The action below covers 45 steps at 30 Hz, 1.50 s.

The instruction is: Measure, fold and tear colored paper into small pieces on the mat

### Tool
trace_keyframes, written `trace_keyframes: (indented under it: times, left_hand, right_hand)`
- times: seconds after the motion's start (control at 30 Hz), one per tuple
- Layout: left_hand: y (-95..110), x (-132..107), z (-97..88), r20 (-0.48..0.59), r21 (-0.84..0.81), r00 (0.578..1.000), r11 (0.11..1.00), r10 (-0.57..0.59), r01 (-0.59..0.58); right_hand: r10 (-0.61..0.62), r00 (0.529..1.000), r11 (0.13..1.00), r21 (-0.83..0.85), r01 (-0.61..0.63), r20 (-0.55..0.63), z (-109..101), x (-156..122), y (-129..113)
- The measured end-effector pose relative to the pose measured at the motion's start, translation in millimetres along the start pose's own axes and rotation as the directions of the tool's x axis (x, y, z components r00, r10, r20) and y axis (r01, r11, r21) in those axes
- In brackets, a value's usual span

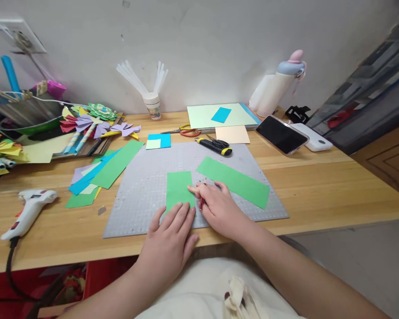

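Observation:
A green paper piece (pixel 178 188) lies upright on the grey cutting mat (pixel 146 177). My left hand (pixel 171 239) rests flat over its lower end, fingers stretched out. At the paper's right edge is my right hand (pixel 216 206), with the index finger touching the sheet. A red and black pencil (pixel 201 203) is held in its curled fingers; the tip is hidden. Beyond that hand, a longer green strip (pixel 234 181) lies aslant on the mat. Near the mat's far edge are a black and yellow utility knife (pixel 213 146) and small black scissors (pixel 218 141).
A white glue gun (pixel 29 212) lies at left, near coloured paper strips (pixel 103 173) and paper flowers (pixel 86 122). Along the wall stand a paper cup (pixel 153 107) of white sticks and a bottle (pixel 281 88). A phone (pixel 282 134) and red-handled scissors (pixel 189 132) are also there.

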<state>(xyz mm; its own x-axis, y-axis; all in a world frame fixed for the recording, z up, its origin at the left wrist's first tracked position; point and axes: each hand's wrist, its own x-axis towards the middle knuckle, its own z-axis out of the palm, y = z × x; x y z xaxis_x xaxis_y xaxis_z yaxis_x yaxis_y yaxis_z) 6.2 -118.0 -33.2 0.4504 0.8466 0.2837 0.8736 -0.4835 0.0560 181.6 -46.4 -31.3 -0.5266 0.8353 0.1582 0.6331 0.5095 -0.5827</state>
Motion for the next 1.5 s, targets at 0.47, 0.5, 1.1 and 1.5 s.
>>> trace_keyframes:
  times: [0.47,0.5,1.1,1.5]
  left_hand:
    - [9,-14,3.0,-0.079,0.069,0.994,0.994,-0.075,0.08]
    - [9,-14,2.9,-0.075,0.057,0.994,0.995,-0.076,0.081]
    - [-17,19,-3.0,0.132,-0.096,0.989,0.993,-0.061,0.074]
    - [-22,24,1.2,0.209,0.013,0.977,0.999,0.047,-0.051]
  right_hand:
    - [0.004,1.0,1.0,0.003,-0.004,-0.008,2,-1,2]
    - [0.004,1.0,1.0,0.006,-0.004,-0.011,2,-1,2]
    - [-0.031,0.999,0.991,0.134,0.029,0.015,-9,22,17]
    - [-0.072,0.997,0.965,0.253,0.065,0.017,-12,28,32]
